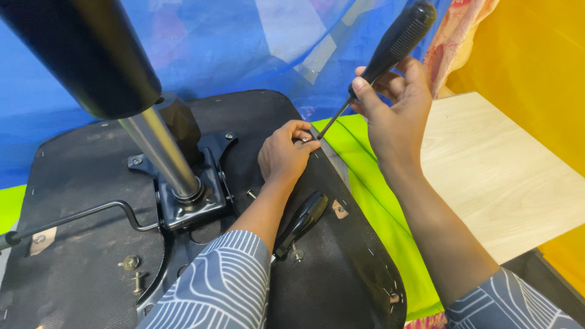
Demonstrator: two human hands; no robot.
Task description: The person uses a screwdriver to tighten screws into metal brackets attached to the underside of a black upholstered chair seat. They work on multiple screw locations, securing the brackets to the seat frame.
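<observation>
Upturned chair seat, black underside facing up, fills lower left and centre of frame. Right hand, upper centre-right, fingers closed around black-handled screwdriver; shaft slants down-left, tip at seat's right edge. Left hand, centre, rests on the seat, fingers pinched narrow on a small fastener at the screwdriver tip. Metal mechanism plate with chrome gas cylinder left of centre. Black lever below left hand. Pale wooden tabletop at right.
</observation>
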